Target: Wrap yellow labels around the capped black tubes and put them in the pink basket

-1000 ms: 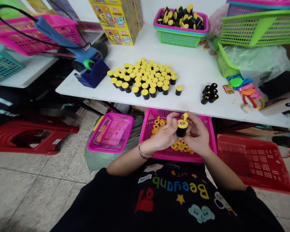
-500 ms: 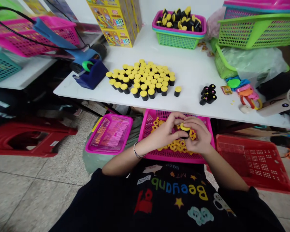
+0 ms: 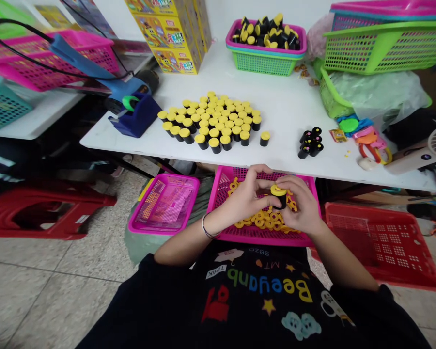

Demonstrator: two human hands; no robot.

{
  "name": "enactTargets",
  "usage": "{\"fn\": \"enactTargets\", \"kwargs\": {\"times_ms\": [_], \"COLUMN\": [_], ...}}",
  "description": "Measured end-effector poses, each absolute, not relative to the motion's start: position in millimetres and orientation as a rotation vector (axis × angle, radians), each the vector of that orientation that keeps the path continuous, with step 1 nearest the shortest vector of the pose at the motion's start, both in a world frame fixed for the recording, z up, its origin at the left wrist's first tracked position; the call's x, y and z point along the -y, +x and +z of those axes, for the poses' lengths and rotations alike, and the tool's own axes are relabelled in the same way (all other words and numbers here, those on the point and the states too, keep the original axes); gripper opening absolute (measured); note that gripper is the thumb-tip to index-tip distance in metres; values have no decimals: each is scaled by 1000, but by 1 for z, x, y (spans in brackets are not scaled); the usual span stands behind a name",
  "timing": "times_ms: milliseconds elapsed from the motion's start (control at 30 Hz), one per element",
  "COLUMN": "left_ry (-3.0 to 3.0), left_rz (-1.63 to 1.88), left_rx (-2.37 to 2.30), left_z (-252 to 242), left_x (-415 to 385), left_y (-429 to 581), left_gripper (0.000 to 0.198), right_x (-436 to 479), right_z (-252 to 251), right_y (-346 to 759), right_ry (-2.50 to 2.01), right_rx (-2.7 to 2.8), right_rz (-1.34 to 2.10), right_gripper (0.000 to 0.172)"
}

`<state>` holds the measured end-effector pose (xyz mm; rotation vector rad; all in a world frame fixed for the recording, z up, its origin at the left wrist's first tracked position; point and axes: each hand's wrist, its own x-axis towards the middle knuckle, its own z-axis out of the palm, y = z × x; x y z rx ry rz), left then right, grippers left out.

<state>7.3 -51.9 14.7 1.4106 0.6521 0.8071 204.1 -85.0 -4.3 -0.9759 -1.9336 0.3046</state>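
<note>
Between my hands, over a magenta mesh basket (image 3: 223,186), I hold a small black cylinder with a yellow top (image 3: 278,197). My right hand (image 3: 298,206) grips it from the right with its fingers around the body. My left hand (image 3: 245,198) pinches it from the left, with fingertips against its side. Loose yellow rings (image 3: 261,220) lie in the basket beneath my hands. On the white table (image 3: 283,157) beyond stands a dense group of yellow-capped black cylinders (image 3: 210,121), with a single one (image 3: 265,138) apart to its right.
Several black cylinders (image 3: 310,143) stand further right on the table. A blue tape dispenser (image 3: 136,116) sits at the table's left end. Baskets of capped cylinders and a yellow box stand behind. A magenta tray (image 3: 163,203) and a red basket (image 3: 380,245) flank my hands.
The yellow tab seen on the cylinder a second ago no longer shows; a flat yellow top sits there instead. My hands have turned the cylinder and stayed over the basket.
</note>
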Motion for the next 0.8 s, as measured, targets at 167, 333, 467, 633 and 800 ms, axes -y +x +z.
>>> {"fn": "enactTargets", "kwargs": {"times_ms": [167,333,467,633,800], "left_ry": [1361,1385,1626,2053,2254], "left_rz": [788,774,789,788,640], "left_rx": [-591,-601,-761,-1239,-1413], "left_z": [13,10,15,14,3], "left_x": [56,57,40,-15,-62], "left_y": [9,11,6,-2,8], "left_gripper": [62,57,54,37,31], "right_x": [83,81,73,66,78], "right_z": [-7,-13,-24,-55,-77], "right_y": [204,205,201,194,191], "right_ry": [-838,-782,-993,-1514,-1660], "right_rx": [1935,1940,1941,2326,2898], "right_rz": [173,107,245,719,847], "right_gripper": [52,52,56,63,62]}}
